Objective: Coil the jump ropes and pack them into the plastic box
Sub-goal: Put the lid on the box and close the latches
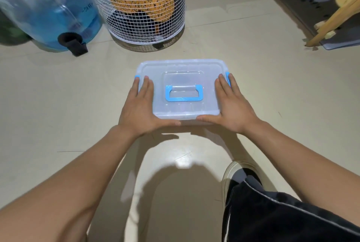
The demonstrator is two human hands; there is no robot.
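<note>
Plastic box [183, 109] on the floor [253, 85], lid [181, 68] on, blue clips [227, 78] at both ends. Left hand [140, 105] and right hand [231, 103] flat on the lid, fingers straight, gripping nothing. No jump ropes in sight. Best next: steady the box, unsnap both clips evenly, lift the lid straight.

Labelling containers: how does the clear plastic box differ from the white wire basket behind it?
The clear plastic box with blue handle is low, rectangular and lidded; the white wire-mesh basket is tall and round. The box has see-through solid walls; the basket is open mesh, showing an orange speckled item. Both hands rest on the box; none touch the basket. Both stand on the floor.
</note>
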